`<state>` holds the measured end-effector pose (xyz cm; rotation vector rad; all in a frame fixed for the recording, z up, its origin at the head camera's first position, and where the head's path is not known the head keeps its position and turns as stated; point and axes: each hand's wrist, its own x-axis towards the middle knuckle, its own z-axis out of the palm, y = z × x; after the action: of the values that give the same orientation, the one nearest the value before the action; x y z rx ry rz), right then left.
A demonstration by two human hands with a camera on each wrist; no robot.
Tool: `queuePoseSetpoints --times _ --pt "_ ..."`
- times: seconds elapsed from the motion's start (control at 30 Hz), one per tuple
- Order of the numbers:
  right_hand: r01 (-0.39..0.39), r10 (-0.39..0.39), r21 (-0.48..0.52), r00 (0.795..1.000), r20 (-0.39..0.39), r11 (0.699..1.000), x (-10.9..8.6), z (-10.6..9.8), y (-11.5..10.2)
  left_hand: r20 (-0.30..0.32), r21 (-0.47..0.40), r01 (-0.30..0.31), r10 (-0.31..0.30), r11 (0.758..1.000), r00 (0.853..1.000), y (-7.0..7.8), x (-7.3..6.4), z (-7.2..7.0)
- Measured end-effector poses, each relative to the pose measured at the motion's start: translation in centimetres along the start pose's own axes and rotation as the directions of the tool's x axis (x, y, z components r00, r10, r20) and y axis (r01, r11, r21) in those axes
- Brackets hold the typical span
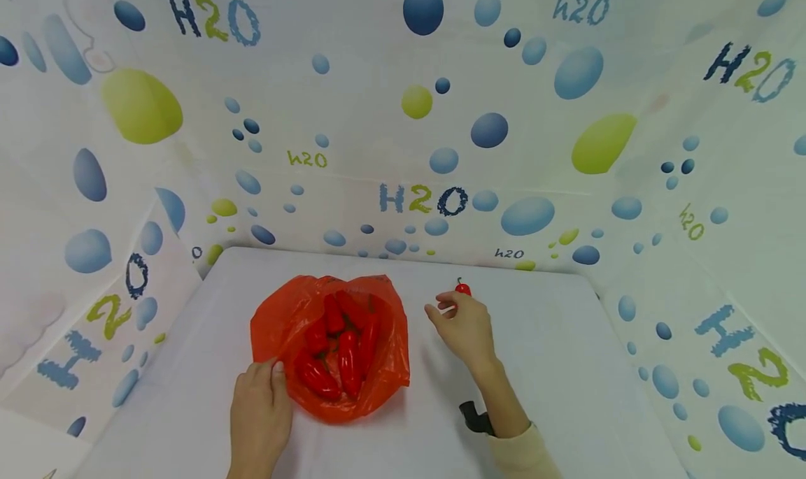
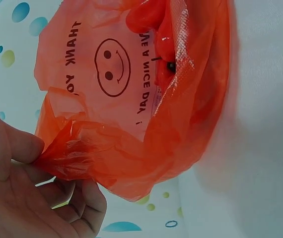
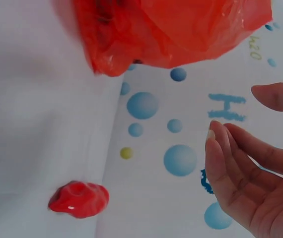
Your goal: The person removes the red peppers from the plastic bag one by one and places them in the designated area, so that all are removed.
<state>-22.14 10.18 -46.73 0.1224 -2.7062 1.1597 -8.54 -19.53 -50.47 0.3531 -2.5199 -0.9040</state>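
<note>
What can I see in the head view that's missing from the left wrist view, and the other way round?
Only the head view shows the right hand and, near it on the table, a loose pepper.

Only the left wrist view shows the smiley printed on the bag.

Both show the left hand at the bag's edge, peppers inside the bag, and the dotted backdrop.

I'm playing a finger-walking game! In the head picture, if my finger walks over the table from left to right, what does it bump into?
Left hand → orange-red bag with red peppers inside → right hand.
</note>
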Motion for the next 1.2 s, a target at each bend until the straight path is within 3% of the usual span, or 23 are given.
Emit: queuePoseSetpoints --times 0.47,0.8,1.2 --pt "0.108 -0.109 0.110 0.994 0.007 0.988 -2.8 0.9 -2.9 -0.031 0.004 -0.036 0.036 0.999 0.999 0.1 -0.1 0.4" --pt "0.182 -0.190 0.228 0.982 0.013 0.957 -4.9 2.2 -3.9 0.064 0.037 0.074 -0.076 0.997 0.995 0.3 -0.2 0.1" --pt "0.263 -0.271 0.256 0.963 -0.005 0.930 -7.0 4.5 -5.0 0.068 0.026 0.076 -0.077 0.997 0.995 0.2 -0.3 0.2"
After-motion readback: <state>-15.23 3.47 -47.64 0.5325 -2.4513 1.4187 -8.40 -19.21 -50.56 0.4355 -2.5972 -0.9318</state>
